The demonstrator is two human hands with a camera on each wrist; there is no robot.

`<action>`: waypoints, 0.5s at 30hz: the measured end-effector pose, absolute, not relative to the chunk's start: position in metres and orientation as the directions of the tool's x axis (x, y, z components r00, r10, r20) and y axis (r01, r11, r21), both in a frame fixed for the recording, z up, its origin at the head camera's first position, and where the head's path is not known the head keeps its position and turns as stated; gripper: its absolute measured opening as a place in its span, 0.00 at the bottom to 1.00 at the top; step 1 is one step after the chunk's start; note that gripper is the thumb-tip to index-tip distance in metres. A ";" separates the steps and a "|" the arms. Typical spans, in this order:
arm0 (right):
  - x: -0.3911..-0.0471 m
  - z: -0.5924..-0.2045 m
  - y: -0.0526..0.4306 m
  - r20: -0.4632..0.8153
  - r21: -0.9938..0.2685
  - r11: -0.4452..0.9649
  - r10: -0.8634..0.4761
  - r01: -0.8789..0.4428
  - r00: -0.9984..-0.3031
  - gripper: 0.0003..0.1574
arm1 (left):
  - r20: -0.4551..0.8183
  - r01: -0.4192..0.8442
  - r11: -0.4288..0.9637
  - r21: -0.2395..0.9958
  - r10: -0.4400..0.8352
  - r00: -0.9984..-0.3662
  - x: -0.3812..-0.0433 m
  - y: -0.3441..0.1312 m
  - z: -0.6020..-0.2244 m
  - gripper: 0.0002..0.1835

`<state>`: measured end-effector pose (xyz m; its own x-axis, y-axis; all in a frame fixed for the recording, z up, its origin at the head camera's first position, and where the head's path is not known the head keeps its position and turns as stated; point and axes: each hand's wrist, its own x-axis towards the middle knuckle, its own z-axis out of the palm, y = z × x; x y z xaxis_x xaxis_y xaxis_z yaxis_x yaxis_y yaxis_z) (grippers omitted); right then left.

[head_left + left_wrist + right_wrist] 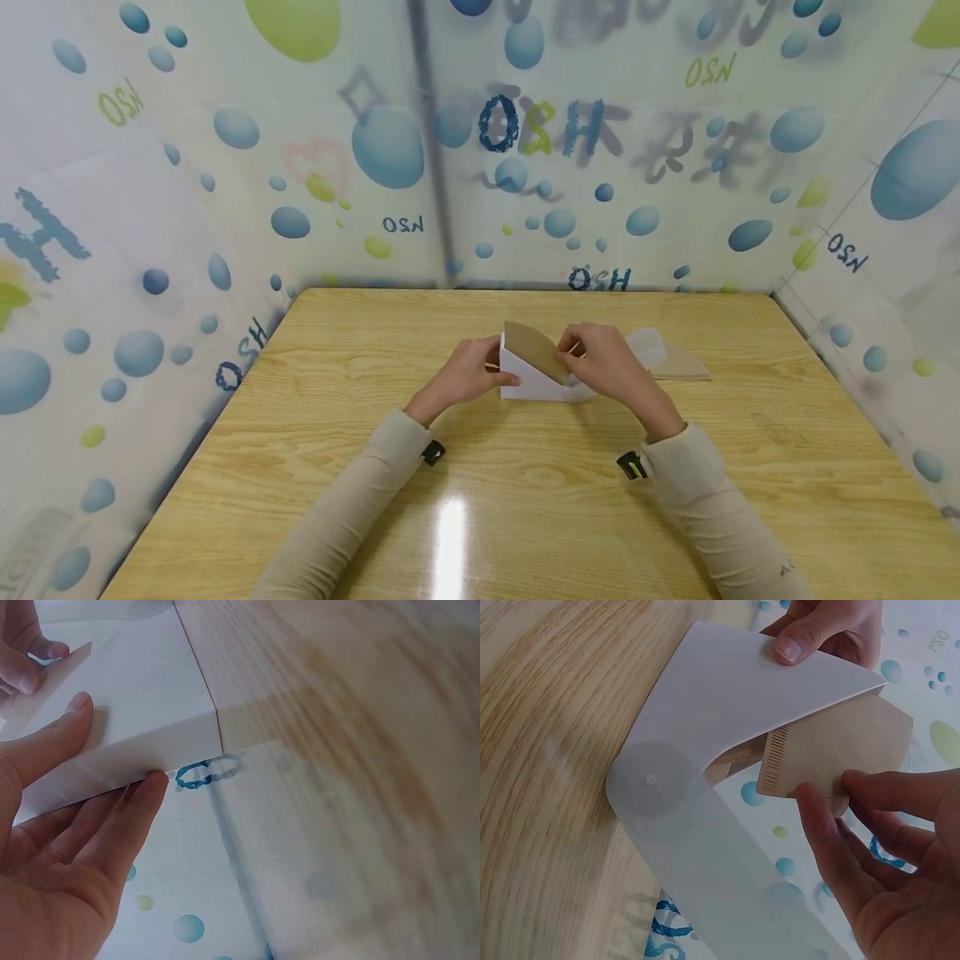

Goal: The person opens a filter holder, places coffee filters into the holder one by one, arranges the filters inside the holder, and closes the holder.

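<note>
A white holder with a slanted open top stands on the table in the head view. My left hand grips its left end, thumb on the near face and fingers behind. My right hand pinches a brown paper coffee filter at its lower edge between thumb and fingers. That filter has a crimped strip along one side and sits partly inside the holder's open top. A translucent lid, joined at the holder's low corner by a round pivot, is swung out to the right, beneath my right hand.
Right of my right hand, more brown paper filters lie on the wooden table, partly behind the lid. Patterned cloth walls rise at the table's back and sides. Both wrists carry small black straps.
</note>
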<state>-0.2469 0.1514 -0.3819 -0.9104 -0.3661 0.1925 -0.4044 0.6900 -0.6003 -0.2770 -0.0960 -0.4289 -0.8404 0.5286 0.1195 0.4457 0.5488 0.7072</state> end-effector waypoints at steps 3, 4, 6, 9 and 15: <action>-0.248 -0.383 0.151 0.192 -0.598 0.694 -0.363 -0.402 -0.912 0.04 | 0.123 0.449 0.542 0.710 0.533 -0.837 -0.277 -0.096 -0.428 0.21; -0.248 -0.384 0.151 0.194 -0.595 0.694 -0.366 -0.406 -0.910 0.04 | 0.125 0.452 0.540 0.710 0.534 -0.836 -0.277 -0.096 -0.428 0.21; -0.249 -0.385 0.151 0.193 -0.593 0.695 -0.369 -0.408 -0.909 0.03 | 0.128 0.454 0.536 0.712 0.536 -0.834 -0.277 -0.096 -0.428 0.21; -0.249 -0.385 0.152 0.198 -0.587 0.693 -0.378 -0.418 -0.905 0.03 | 0.131 0.455 0.535 0.712 0.536 -0.834 -0.277 -0.096 -0.429 0.21; -0.248 -0.386 0.151 0.203 -0.576 0.697 -0.383 -0.427 -0.901 0.03 | 0.129 0.453 0.541 0.708 0.531 -0.837 -0.278 -0.096 -0.430 0.22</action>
<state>-0.2481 0.1513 -0.3862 -0.9009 -0.3834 0.2033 -0.4267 0.6972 -0.5761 -0.2777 -0.0962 -0.4297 -0.8372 0.5313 0.1294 0.4530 0.5412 0.7084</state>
